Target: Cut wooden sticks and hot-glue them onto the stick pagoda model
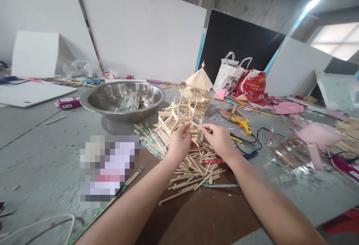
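Note:
In front of me stands a model made of wooden sticks (168,122), its short posts jutting up at odd angles. My left hand (180,142) is closed at its near side, fingers curled against the sticks. At the model's right edge, my right hand (219,137) pinches the end of a thin wooden stick; its far end is lost among the other sticks. Behind rises a wooden pagoda (199,81) with a pointed roof. Beneath my hands lies a loose pile of wooden sticks (193,172), with wrapped chopsticks (147,138) to the left.
A steel basin (95,104) holding wrapped packets stands at back left. To the right are a yellow glue gun (243,124) with a black cord and a pink-lidded clear jug (291,147). Bags (251,86) and coloured paper lie farther back. Brown board (196,215) covers the near surface.

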`<state>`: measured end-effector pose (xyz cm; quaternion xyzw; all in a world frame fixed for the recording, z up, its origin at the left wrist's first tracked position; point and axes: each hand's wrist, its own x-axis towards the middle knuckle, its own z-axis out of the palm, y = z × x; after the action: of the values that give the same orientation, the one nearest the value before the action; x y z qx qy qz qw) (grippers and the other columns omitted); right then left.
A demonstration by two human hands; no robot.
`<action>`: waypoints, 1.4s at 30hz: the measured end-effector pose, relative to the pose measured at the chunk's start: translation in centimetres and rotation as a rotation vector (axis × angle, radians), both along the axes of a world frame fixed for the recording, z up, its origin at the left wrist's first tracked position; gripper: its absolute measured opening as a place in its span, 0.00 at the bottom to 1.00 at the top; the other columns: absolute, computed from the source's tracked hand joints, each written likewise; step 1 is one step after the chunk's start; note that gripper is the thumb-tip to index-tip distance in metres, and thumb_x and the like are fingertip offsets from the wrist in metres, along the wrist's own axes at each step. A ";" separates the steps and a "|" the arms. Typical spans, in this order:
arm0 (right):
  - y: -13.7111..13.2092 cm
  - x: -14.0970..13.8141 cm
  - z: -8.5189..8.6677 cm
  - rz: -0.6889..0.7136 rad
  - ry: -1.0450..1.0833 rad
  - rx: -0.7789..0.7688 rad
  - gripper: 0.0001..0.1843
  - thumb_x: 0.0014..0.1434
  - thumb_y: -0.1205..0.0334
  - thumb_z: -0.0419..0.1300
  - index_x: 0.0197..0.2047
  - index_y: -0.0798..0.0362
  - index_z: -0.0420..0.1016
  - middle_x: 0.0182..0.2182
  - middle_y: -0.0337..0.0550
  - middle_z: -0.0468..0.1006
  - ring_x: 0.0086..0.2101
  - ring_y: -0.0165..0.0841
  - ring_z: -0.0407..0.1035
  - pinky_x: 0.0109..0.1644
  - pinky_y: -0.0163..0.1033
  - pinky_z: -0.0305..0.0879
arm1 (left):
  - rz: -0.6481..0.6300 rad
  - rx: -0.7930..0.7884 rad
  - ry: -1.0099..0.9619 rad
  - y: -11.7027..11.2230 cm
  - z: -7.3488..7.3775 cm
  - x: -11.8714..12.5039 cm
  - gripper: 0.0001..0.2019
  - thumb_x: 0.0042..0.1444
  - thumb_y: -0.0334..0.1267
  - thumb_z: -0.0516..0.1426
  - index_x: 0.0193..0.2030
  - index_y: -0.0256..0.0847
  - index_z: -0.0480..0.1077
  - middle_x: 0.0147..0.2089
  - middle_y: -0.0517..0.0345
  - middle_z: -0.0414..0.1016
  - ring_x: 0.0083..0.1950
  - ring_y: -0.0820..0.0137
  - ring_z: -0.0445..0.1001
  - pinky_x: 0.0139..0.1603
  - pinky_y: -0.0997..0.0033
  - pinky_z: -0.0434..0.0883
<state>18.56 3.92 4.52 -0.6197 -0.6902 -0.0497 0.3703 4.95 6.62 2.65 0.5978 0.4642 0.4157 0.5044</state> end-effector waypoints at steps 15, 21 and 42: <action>1.4 0.7 1.3 0.094 0.590 -0.508 0.12 0.46 0.62 0.53 0.33 0.58 0.72 0.19 0.39 0.73 0.11 0.21 0.55 0.14 0.29 0.50 | -0.051 0.596 0.746 -0.4 0.1 -0.1 0.26 0.49 0.29 0.44 0.58 0.35 0.49 0.52 0.48 0.64 0.43 0.65 0.70 0.39 0.69 0.66; 1.4 0.6 1.4 0.142 0.786 -0.550 0.10 0.44 0.65 0.55 0.31 0.60 0.72 0.16 0.37 0.70 0.10 0.19 0.55 0.12 0.26 0.49 | -0.064 0.636 0.782 -0.3 -0.4 -0.1 0.28 0.49 0.29 0.44 0.59 0.37 0.45 0.51 0.49 0.65 0.41 0.67 0.70 0.37 0.71 0.66; -0.2 2.0 1.4 0.245 0.844 -0.525 0.10 0.44 0.63 0.56 0.31 0.58 0.70 0.17 0.34 0.69 0.13 0.19 0.57 0.15 0.26 0.51 | -0.012 0.695 0.780 0.0 -0.4 -0.8 0.20 0.50 0.30 0.44 0.51 0.38 0.59 0.42 0.51 0.70 0.38 0.68 0.70 0.39 0.71 0.65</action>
<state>20.51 3.76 5.88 -0.5725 -0.5375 0.4234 0.4518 4.14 6.64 2.30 0.8430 0.4485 0.2889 0.0682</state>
